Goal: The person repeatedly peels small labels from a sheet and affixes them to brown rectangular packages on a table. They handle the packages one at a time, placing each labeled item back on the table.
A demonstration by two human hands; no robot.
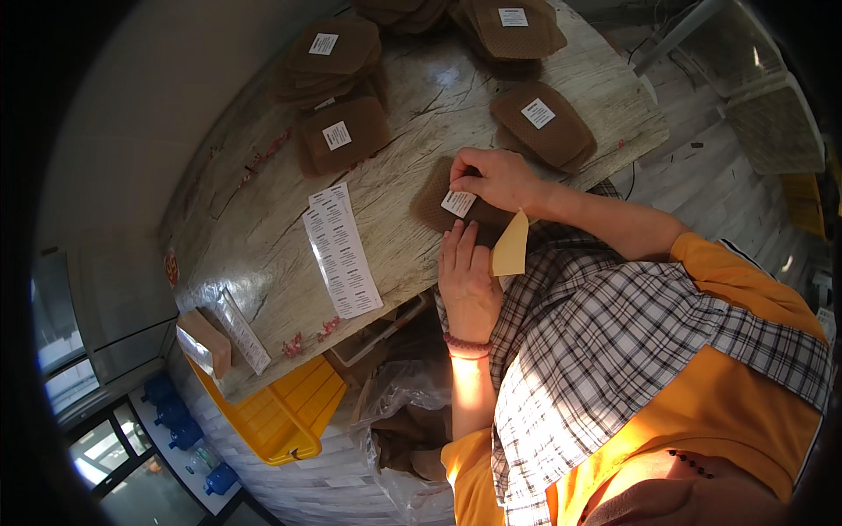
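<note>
My right hand [496, 177] has its fingertips pinched at the upper edge of a white printed label [458, 203]. The label lies against a brown perforated mesh pad [431, 197] near the table's front edge. Flat fingers of my left hand [468, 276] rest on the same pad, just below the label. A yellowish sheet of label backing [512, 250] is tucked at the thumb side of my left hand, folded upright; the thumb itself is hidden. To the left of the pad lie white label sheets [342, 256] with rows of print.
Labelled brown pads sit in stacks [345, 135], [546, 125], [332, 49], [516, 29] across the wood-patterned table [421, 121]. A small box [204, 342] and a label strip [243, 332] lie at the left end. Below are a yellow crate [283, 414] and a clear plastic bag [408, 394].
</note>
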